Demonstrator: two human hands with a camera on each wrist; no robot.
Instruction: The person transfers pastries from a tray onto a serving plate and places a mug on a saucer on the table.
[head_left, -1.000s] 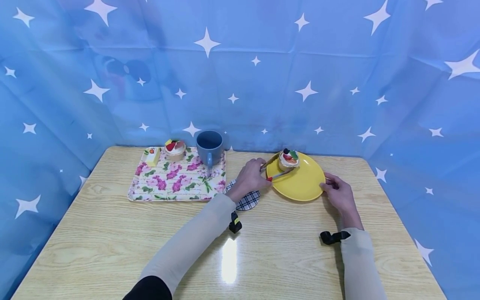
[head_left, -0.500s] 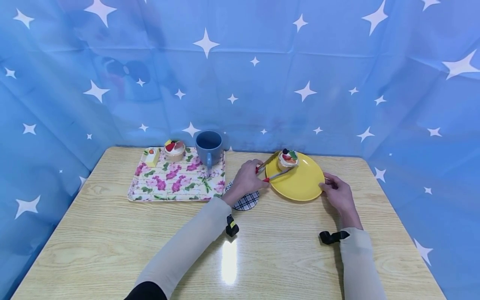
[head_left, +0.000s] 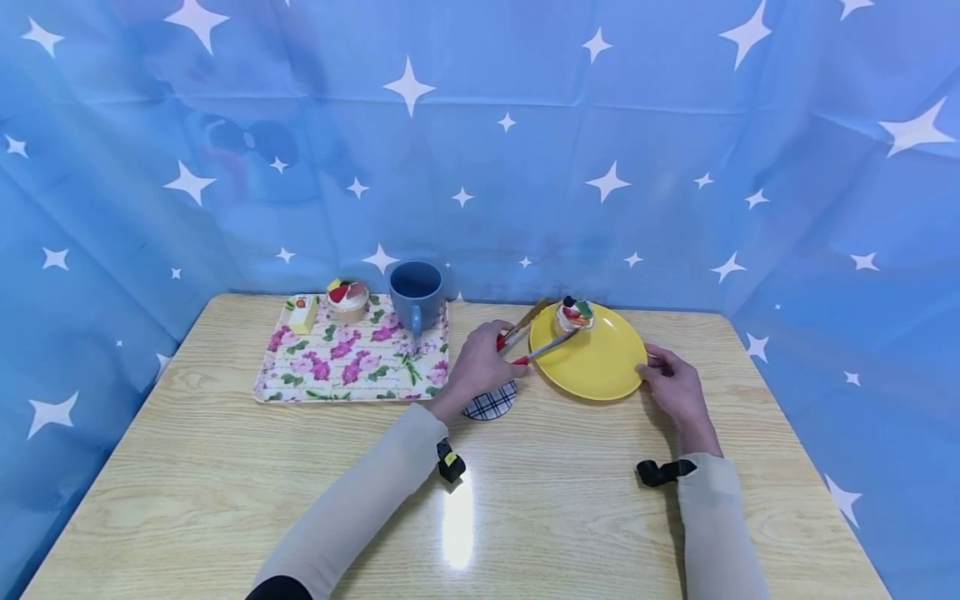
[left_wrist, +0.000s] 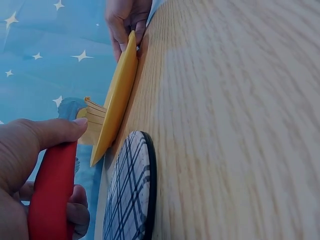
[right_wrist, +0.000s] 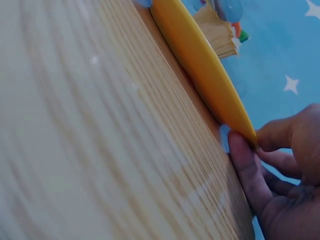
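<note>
My left hand [head_left: 477, 362] grips red-handled tongs [head_left: 551, 347], whose two arms spread apart toward the yellow plate [head_left: 600, 371]. On the plate's back left part sits a fruit-topped cupcake [head_left: 574, 318], upright. One tong arm overlaps the cupcake's front in the head view, while the other points past its left side. In the left wrist view my thumb lies along the red handle [left_wrist: 52, 192]. My right hand [head_left: 677, 387] pinches the plate's right rim between thumb and fingers, as the right wrist view shows close up.
A checked round coaster [head_left: 491, 402] lies under the left forearm's side of the plate. At the left, a floral tray [head_left: 375, 375] bears a blue mug [head_left: 416, 296], another cupcake [head_left: 347, 302] and a small cake slice [head_left: 302, 315]. A starry curtain [head_left: 510, 192] stands behind the table.
My left hand has drawn back to the left with the tongs, whose arms have slid back from around the cupcake. The cupcake stays on the plate, and my right hand keeps its hold.
</note>
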